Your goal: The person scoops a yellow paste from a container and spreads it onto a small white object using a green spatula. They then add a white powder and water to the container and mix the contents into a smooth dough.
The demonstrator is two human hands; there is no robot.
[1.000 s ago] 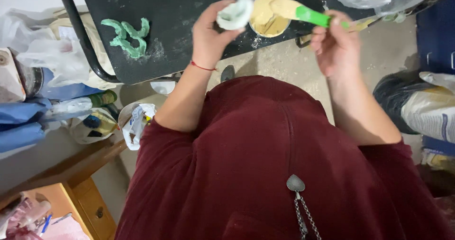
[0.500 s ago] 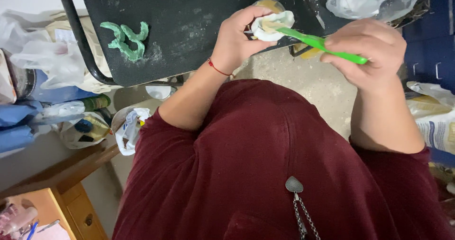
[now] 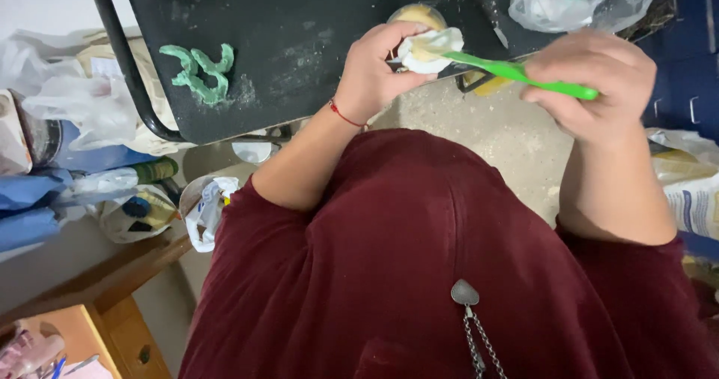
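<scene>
Left hand [image 3: 372, 68], wrist bent, pinches a white cloth [image 3: 427, 48] around the tip of a green tool [image 3: 524, 74]; right hand [image 3: 592, 83] fists its handle above the worktop [image 3: 299, 42].

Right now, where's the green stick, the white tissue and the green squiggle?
green stick [image 3: 524, 75], head view, middle of handle.
white tissue [image 3: 438, 43], head view, upper fold.
green squiggle [image 3: 201, 73], head view, its middle.
</scene>
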